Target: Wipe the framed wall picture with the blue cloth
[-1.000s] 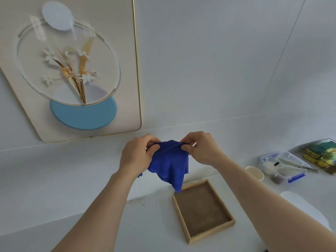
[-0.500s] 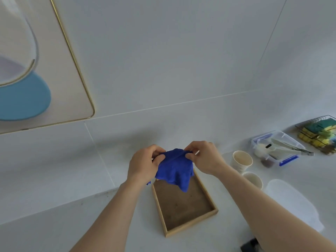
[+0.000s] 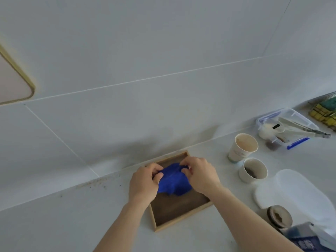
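The blue cloth (image 3: 173, 181) is bunched between both hands, low over the far end of a shallow wooden tray (image 3: 181, 218) on the counter. My left hand (image 3: 145, 182) pinches its left side and my right hand (image 3: 200, 174) pinches its right side. The cloth's lower edge touches or nearly touches the tray's dark bottom. Only the gold-rimmed lower right corner of the framed wall picture (image 3: 16, 84) shows, at the far left on the white tiled wall.
To the right of the tray stand two paper cups (image 3: 243, 148) (image 3: 253, 170), a clear plastic box with tongs (image 3: 289, 128), a white lid (image 3: 292, 193), a tape roll (image 3: 279, 216) and a wire basket of sponges (image 3: 325, 111). Dark specks line the counter's back edge.
Both hands have lowered the blue cloth from chest height down to the tray. The view has swung down and right, so the picture has slid almost out at the left.
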### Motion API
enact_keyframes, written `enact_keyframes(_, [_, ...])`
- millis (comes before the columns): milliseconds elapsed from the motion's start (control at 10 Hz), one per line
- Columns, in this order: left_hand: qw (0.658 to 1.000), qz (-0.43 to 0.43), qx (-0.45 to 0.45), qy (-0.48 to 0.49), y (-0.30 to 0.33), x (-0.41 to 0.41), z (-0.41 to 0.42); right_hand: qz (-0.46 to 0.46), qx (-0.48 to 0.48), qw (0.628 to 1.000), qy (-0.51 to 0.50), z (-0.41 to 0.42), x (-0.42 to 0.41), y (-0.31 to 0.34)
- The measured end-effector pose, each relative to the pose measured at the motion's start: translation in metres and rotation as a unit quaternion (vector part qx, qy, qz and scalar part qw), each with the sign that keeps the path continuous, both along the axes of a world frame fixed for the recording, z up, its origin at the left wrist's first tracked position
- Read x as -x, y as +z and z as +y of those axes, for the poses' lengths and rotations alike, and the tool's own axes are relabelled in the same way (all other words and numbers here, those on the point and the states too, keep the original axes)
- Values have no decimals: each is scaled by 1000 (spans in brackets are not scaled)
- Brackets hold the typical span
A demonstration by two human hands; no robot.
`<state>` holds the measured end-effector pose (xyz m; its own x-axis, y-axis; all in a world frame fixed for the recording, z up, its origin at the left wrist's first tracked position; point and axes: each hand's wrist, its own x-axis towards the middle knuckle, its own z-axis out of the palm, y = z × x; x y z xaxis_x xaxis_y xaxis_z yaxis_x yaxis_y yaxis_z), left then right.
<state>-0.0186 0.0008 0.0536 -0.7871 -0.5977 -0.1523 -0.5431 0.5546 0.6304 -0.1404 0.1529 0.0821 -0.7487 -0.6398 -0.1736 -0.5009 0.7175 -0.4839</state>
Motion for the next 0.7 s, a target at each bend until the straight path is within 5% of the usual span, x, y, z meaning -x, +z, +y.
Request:
enact_keyframes(200, [997, -37, 63, -27, -42, -4, 13, -8, -42, 998, 38, 10, -10, -41])
enact_keyframes(400, [975, -120, 123, -142, -58, -13, 19, -8, -187, 973, 134, 24, -23, -70])
enact_keyframes(700, [942, -211, 177, -193, -47, -41, 9, -4, -237, 965, 111, 25, -35, -54])
